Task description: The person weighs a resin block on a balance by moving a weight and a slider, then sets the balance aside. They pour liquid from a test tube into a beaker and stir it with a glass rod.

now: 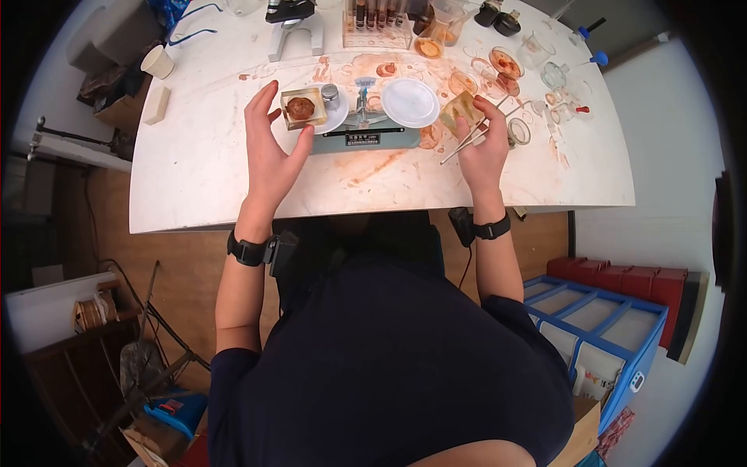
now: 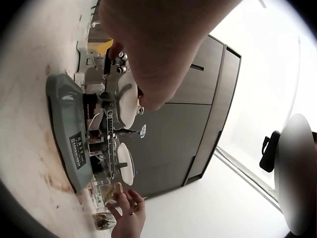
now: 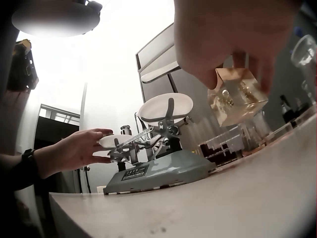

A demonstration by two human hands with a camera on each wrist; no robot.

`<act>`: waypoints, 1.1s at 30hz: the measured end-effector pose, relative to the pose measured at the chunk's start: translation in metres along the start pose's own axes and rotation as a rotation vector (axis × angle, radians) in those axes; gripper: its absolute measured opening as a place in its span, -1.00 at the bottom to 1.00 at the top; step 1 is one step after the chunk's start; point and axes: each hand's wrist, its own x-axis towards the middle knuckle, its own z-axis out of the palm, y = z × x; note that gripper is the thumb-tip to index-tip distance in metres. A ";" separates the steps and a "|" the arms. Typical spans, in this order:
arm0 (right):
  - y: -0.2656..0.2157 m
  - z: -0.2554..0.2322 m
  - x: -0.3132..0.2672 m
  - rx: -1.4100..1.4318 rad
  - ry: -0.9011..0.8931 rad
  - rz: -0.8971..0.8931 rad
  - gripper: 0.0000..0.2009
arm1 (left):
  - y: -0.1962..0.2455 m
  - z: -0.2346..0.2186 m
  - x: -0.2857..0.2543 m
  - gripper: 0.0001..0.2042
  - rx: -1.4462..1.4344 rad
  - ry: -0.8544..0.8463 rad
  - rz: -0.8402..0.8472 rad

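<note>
My left hand (image 1: pixel 272 159) is at the left pan (image 1: pixel 336 117) of a green-based balance (image 1: pixel 366 140), fingers spread and thumb tip right at the edge of a clear resin block (image 1: pixel 292 123) with a brown specimen inside. A metal weight (image 1: pixel 330 93) stands beside that block on the pan. My right hand (image 1: pixel 484 152) pinches a yellowish clear resin block (image 3: pixel 235 101) between thumb and fingers, right of the white right pan (image 1: pixel 410 103). Thin tweezers (image 1: pixel 450 158) stick out across the same hand. In the left wrist view, the forearm hides most of the left hand.
A test tube rack (image 1: pixel 377 37) and a microscope (image 1: pixel 297 35) stand behind the balance. Beakers, a petri dish (image 1: pixel 506 62) and dropper bottles (image 1: pixel 507 25) crowd the back right. A paper cup (image 1: pixel 158 62) and a white block (image 1: pixel 156 106) sit far left. Reddish stains mark the table (image 1: pixel 210 179).
</note>
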 end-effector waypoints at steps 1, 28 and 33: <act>0.002 0.001 -0.001 0.007 -0.008 0.007 -0.61 | 0.000 0.000 0.000 -0.31 -0.001 -0.001 0.000; -0.026 -0.012 0.013 0.175 0.192 -0.085 -0.57 | 0.038 -0.001 0.014 -0.36 0.264 0.117 0.365; -0.037 -0.013 0.019 0.260 0.196 -0.170 -0.57 | 0.074 0.029 0.021 -0.49 0.102 -0.170 0.547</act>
